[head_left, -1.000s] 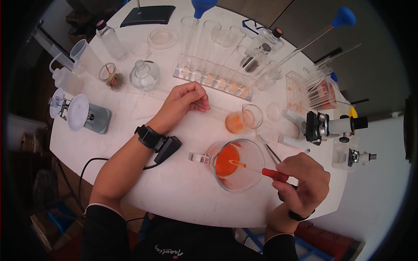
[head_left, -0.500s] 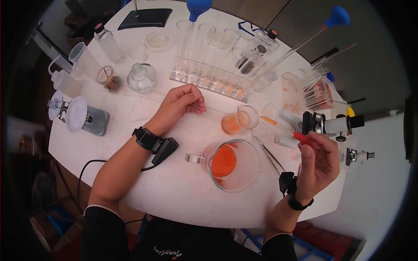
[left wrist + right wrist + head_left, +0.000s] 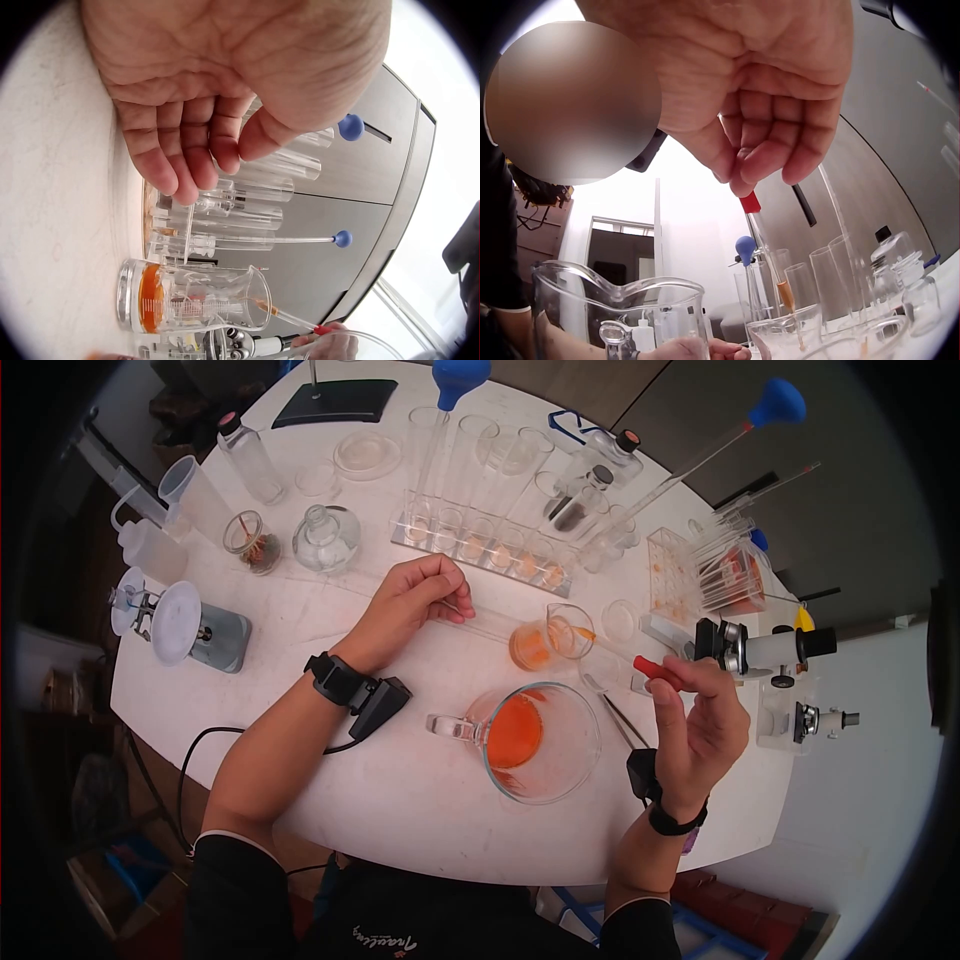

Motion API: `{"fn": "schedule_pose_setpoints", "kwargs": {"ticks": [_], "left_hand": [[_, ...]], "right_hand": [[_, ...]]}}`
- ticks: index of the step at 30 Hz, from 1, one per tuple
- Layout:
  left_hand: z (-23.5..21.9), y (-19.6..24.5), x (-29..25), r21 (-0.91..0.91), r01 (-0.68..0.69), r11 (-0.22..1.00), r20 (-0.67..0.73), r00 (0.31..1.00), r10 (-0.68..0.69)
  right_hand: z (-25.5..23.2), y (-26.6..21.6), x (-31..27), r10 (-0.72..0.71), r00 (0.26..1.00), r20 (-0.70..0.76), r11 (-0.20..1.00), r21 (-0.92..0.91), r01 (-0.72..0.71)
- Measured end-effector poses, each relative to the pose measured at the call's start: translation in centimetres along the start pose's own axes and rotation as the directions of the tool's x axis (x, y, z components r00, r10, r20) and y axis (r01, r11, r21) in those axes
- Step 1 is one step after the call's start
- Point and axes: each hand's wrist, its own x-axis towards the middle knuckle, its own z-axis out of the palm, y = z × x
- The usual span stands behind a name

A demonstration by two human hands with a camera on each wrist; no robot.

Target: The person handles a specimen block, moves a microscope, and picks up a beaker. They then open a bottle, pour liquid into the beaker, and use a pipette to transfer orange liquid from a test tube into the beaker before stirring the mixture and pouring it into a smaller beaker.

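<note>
My right hand [image 3: 705, 720] pinches the red rubber bulb [image 3: 657, 672] of a glass dropper between thumb and fingers. Orange liquid shows in the dropper's lower end [image 3: 785, 295], which slants into the mouth of a small beaker [image 3: 530, 648]. That beaker has a layer of orange liquid [image 3: 151, 298] at its bottom. Nearer the body stands a large glass jug [image 3: 570, 755] with a handle, holding deeper orange liquid [image 3: 515, 730]. Left of the small beaker, my left hand [image 3: 418, 595] rests on the table, fingers loosely curled around nothing, beside a clear glass tube lying there.
Behind the hands stands a rack [image 3: 480, 550] of wide test tubes. A round flask [image 3: 326, 540], a jar [image 3: 252, 545] and a balance [image 3: 215, 635] are at left. Metal tweezers [image 3: 622, 718] lie right of the jug, with a microscope [image 3: 750, 645] beyond.
The dropper has come out of the large jug, swung up and right, then moved back left to the small beaker's mouth. My left hand has stayed in place.
</note>
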Motion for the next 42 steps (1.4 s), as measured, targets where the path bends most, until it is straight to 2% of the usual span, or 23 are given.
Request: {"fn": "schedule_pose_setpoints", "kwargs": {"ticks": [4,7,16,26,29,33,34,42], "left_hand": [[0.0,-0.1,0.0,-0.002,0.0,1.0,0.001,1.0,0.0],[0.0,0.0,0.0,0.005,-0.001,1.0,0.001,1.0,0.001],[0.0,0.0,0.0,0.005,-0.001,1.0,0.002,1.0,0.001],[0.0,0.0,0.0,0.002,-0.001,1.0,0.001,1.0,0.001],[0.1,0.0,-0.1,0.003,-0.003,1.0,0.003,1.0,0.003],[0.0,0.0,-0.1,-0.001,-0.001,1.0,0.006,1.0,0.001],[0.0,0.0,-0.1,0.0,0.001,1.0,0.006,1.0,0.0],[0.0,0.0,0.0,0.003,0.0,1.0,0.009,1.0,0.0]], "right_hand": [[0.1,-0.4,0.1,0.006,1.0,0.011,1.0,-0.031,-0.006],[0.1,-0.4,0.3,-0.06,0.998,0.029,0.995,-0.073,0.062],[0.1,-0.7,0.3,-0.1,0.995,-0.002,0.989,-0.11,0.099],[-1.2,-2.1,-0.2,-0.236,0.967,-0.098,0.972,-0.039,0.233],[-1.8,-3.6,-0.7,-0.232,0.964,-0.131,0.97,0.037,0.239],[-2.3,-5.3,-1.4,-0.212,0.968,-0.135,0.974,0.048,0.22],[-1.9,-5.9,-1.4,-0.186,0.967,-0.174,0.979,0.052,0.197],[-1.6,-6.0,-0.7,-0.238,0.971,-0.01,0.969,0.061,0.238]]}}
